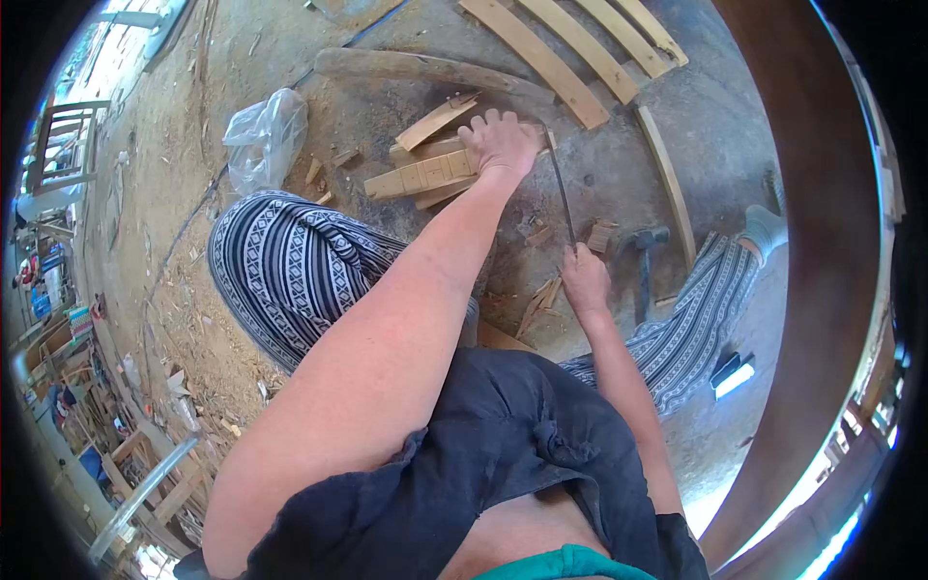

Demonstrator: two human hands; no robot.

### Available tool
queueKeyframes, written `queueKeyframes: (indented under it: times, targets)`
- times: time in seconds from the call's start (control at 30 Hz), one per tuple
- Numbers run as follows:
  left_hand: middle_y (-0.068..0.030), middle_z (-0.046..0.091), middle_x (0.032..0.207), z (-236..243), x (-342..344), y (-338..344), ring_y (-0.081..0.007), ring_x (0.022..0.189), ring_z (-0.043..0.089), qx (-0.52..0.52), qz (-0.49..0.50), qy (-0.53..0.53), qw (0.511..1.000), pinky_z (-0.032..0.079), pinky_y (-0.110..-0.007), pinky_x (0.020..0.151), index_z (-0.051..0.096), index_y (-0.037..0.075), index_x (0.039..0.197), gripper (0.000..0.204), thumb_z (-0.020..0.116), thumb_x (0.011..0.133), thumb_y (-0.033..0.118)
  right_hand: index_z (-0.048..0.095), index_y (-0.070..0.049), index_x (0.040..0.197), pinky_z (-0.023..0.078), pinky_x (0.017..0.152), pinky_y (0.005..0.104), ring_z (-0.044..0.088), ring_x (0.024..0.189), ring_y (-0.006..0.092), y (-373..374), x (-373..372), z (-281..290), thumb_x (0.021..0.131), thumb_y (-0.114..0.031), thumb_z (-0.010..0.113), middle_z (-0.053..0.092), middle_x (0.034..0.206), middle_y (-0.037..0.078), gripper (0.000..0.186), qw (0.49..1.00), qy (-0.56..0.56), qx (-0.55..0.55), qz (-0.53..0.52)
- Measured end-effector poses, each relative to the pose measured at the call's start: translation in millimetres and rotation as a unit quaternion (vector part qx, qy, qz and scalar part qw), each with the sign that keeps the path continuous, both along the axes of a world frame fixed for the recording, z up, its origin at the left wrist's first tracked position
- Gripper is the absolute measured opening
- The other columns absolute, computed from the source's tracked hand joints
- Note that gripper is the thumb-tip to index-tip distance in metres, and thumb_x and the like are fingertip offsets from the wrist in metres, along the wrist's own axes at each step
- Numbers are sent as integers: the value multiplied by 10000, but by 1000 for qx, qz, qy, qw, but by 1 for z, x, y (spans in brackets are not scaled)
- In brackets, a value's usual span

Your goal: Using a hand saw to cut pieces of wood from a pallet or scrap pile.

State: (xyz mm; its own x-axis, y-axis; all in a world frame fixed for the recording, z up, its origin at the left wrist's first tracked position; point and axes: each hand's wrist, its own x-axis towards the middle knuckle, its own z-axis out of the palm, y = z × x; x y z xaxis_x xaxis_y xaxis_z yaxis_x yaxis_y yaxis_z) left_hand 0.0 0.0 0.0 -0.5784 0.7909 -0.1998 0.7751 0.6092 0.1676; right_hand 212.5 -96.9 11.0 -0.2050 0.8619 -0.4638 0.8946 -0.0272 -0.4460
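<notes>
The person sits on a dusty concrete floor point(677, 126) with both legs in black-and-white patterned trousers point(290, 266) stretched out to the sides. The left hand point(500, 143) lies flat with its fingers a little spread and presses down on a short pale wooden plank marked with pencil lines point(422, 175), which rests on a small pile of similar offcuts on the floor in front of the person. The right hand point(584, 278) is closed around the lower end of a thin dark metal blade point(561, 188); the blade runs up from this hand to the right edge of the plank pile, just beside the left hand. A hammer with a dark head and handle point(645, 259) lies on the floor just to the right of the right hand. Small wooden chips point(539, 305) are scattered between the legs. A long grey wooden beam point(425, 68) lies behind the pile, and several long light wooden slats point(580, 48) lie further away near the top. The only container in view is a crumpled clear plastic bag point(263, 135) on the floor to the left of the pile; what it holds cannot be made out.
</notes>
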Motion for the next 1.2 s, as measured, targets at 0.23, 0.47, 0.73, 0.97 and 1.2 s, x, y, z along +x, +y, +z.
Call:
queueKeyframes:
  times: [0.23,0.47,0.73,0.97,1.2]
  targets:
    - [-98,580,1172,5,1,-1,-285,1113,526,13,-10,8,1000,334,-507,936,639,133,1086,386,390,890,354,604,-55,880,461,794,496,604,924,399,18,-2,64,905,-342,491,646,932,214,310,998,-4,-20,59]
    - [-78,589,1190,2,3,-5,-255,1144,517,18,-24,-9,1000,326,-483,950,626,147,1099,389,354,931,368,630,-26,925,458,833,490,601,964,391,11,12,105,892,-324,483,656,965,194,333,992,2,-82,96]
    - [-108,576,1213,-3,-10,-8,-294,1161,510,47,-61,-31,997,326,-514,971,605,138,1133,411,348,955,404,577,-16,828,392,400,262,493,415,119,-27,92,131,929,-264,551,551,554,46,269,918,285,-194,-198]
    - [-116,540,1246,3,-24,-14,-312,1223,467,-5,-152,-102,983,335,-505,1002,568,156,1241,502,498,876,493,564,-16,869,340,326,204,418,327,73,-36,126,104,970,-215,501,516,510,30,231,811,459,-249,-263]
    - [-130,541,1223,10,-46,-32,-323,1169,510,-20,-297,-59,953,422,-464,967,535,138,1264,496,597,837,383,575,-10,852,344,313,217,428,324,98,-19,140,83,992,-237,465,523,517,53,288,649,649,-292,-268]
